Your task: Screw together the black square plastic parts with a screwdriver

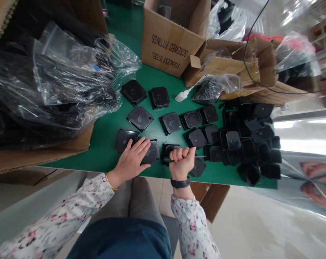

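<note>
My left hand (131, 158) lies with its fingers stretched out over a flat black plastic cover (153, 154). Its fingertips also lie beside a second black cover (123, 139). Closed in a fist, my right hand (182, 162) grips a screwdriver (200, 156) whose thin metal shaft points right. Most of the handle is hidden in the fingers. Just under that fist are a black plastic part (170, 147) and another black cover (198, 167), both partly hidden. Several similar covers, such as one in the middle (140, 118), rest on the green table (105, 133).
Black box-shaped parts (249, 144) crowd the table's right end. At the back stand cardboard boxes (170, 46), a bag of small dark pieces (207, 90) and a small white bottle (181, 96). A large carton of plastic-wrapped parts (71, 72) takes up the left.
</note>
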Tool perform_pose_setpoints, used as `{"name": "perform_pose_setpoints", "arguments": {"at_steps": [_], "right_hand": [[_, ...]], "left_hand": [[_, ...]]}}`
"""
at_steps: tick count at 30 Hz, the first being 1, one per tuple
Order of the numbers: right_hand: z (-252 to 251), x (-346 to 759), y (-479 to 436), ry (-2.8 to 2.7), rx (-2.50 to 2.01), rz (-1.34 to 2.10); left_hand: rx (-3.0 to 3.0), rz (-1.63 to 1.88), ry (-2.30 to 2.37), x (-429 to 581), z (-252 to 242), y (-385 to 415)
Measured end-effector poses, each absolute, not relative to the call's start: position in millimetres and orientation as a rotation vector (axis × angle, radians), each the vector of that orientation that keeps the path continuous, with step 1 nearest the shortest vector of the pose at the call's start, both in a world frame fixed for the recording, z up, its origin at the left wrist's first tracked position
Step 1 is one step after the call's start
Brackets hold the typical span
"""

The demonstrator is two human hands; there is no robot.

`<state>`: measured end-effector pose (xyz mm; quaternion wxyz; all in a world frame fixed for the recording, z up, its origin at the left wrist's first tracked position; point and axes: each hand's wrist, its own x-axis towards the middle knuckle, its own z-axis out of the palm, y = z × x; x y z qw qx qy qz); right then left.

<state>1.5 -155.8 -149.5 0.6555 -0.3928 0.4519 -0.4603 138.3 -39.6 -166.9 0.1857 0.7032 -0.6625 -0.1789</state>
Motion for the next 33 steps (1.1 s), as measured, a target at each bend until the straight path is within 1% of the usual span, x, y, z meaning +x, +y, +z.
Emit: {"name": "perform_pose_setpoints", "arguments": {"at_steps": [2, 5, 8, 13, 15, 18, 21, 24, 27, 30, 33], "right_hand": [[-146.5, 0.8, -154.3, 1.016, -0.694, -1.106], [-151.6, 11.8, -141.4, 0.966, -0.702, -1.124], [-161.8, 22.3, -126.6, 0.92, -0.893, -1.139], [-168.9, 13.2, -108.2, 0.81, -1.546, -0.933], [-171.4, 8.6, -102.9, 0.756, -1.621, -0.904], [-172.9, 8.1, -102.8, 0.718, -1.618, -0.872], [-160.4, 11.4, -116.3, 0.741, -1.498, -0.856], [-138.3, 18.0, -132.7, 0.754, -1.095, -0.814], [-127.3, 37.0, -133.3, 0.752, -0.75, -0.868], [-134.7, 67.4, -120.6, 0.797, -0.649, -0.976], [-149.0, 94.7, -109.9, 0.822, -0.673, -0.979]], "left_hand": [[1.983, -0.495, -1.866, 137.7, -167.8, -38.9], [1.996, -0.493, -1.878, 137.4, -170.7, -37.9], [1.987, -0.485, -1.896, 138.0, -173.4, -36.9], [2.0, -0.452, -1.883, 133.9, -175.3, -35.7], [2.01, -0.446, -1.878, 131.0, -174.9, -35.5], [1.989, -0.431, -1.885, 134.9, -172.2, -31.9], [1.996, -0.374, -1.806, 157.9, -168.5, -20.4], [2.042, -0.368, -1.614, 192.3, -170.0, -6.5], [1.985, -0.481, -1.565, 215.8, -178.9, -1.1], [1.931, -0.577, -1.557, 220.3, -189.1, -3.7], [1.902, -0.612, -1.502, 217.3, -195.7, -6.3]]}}
